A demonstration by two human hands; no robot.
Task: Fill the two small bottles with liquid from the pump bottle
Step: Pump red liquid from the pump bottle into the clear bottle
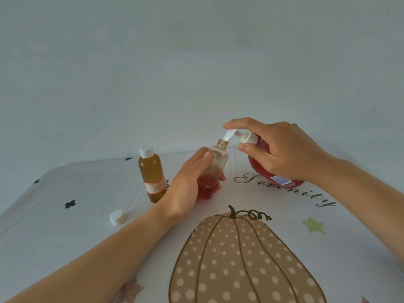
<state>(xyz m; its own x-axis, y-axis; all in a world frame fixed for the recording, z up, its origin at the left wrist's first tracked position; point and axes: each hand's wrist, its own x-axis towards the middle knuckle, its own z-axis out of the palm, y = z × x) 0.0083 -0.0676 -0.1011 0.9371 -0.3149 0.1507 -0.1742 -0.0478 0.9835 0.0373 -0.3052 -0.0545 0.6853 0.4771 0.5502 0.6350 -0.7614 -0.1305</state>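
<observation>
Down front, the pumpkin-print tablecloth [240, 259], with a loose white cap [117, 217] lying on it off to the left. The left hand [188, 182] is wrapped round the lower half of the open small bottle [215, 167]; red liquid sits only in its bottom part, so this fill looks well short. Just left of it the capped small bottle [152, 173] stands upright, amber, contents hard to judge. Behind, the right hand [275, 154] clasps the tilted pump bottle [259, 169], forefinger on the pump head [246, 136], nozzle tip right at the open mouth. Filling step, partway I'd say. Next calls for steady presses with the nozzle over that narrow mouth, or it dribbles down the side
</observation>
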